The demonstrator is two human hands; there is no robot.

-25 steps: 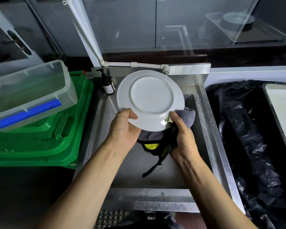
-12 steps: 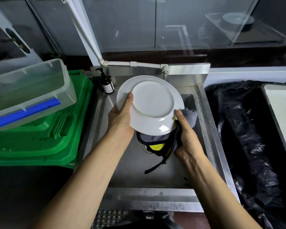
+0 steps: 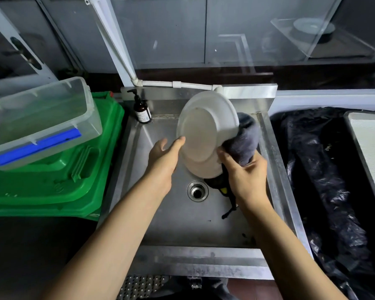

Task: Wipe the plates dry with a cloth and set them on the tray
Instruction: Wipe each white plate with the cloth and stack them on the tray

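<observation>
A white plate (image 3: 206, 135) is held on edge above the steel sink (image 3: 165, 213), over its back right part, with its underside and foot ring turned toward the camera and its rim tilted so the top leans toward the sink's back wall. The right hand (image 3: 246, 176) grips a dark grey cloth (image 3: 246, 140), which is bunched against the plate's right edge and appears to wrap behind to the far face (the eating side, which cannot be seen from here). The left hand (image 3: 166, 154) has its fingers mostly straight, with the thumb tip touching the plate's left rim; it steadies the plate and does not clasp it. So the plate lies between the two hands, its face running roughly front to back, and the right hand with the cloth carries most of it. A black strap hangs from the cloth down toward the drain (image 3: 197, 190). The wiping looks to be under way, not finished. A pale tray (image 3: 370, 148) lies at the far right edge, well apart from the sink, and the right hand is the nearer one to it; the plate would need to be turned flat before it is set there. A brown pump bottle (image 3: 141, 110) stands at the sink's back left corner.
</observation>
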